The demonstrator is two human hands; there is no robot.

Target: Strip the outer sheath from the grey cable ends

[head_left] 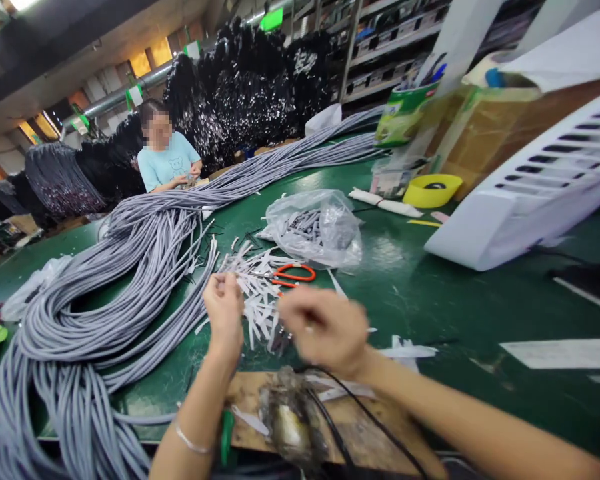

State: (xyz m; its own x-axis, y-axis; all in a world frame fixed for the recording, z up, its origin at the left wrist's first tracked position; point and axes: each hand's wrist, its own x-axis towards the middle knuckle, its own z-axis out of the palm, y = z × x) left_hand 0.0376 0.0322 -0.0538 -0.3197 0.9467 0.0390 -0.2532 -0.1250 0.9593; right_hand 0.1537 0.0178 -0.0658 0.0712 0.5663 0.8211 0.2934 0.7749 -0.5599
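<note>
My left hand (225, 308) is raised over the table with thumb and fingers pinched together; what they hold, if anything, is too small to tell. Just beside it are the ends of a long bundle of grey cables (125, 267). My right hand (330, 328) is smeared by motion, its fingers curled closed, and its contents cannot be made out. Behind the hands lies a heap of white strips (263, 303), with orange-handled scissors (300, 271) on its right edge. Below them, a wooden board (380, 433) carries a grimy metal device (290, 427) with black cords.
A clear plastic bag (320, 230) of grey pieces lies beyond the heap. At right stand a white slatted appliance (525, 180), a yellow tape roll (433, 190), a cardboard box (480, 127) and a green container (405, 113) of pens. A co-worker (167, 157) sits across the green table (405, 293).
</note>
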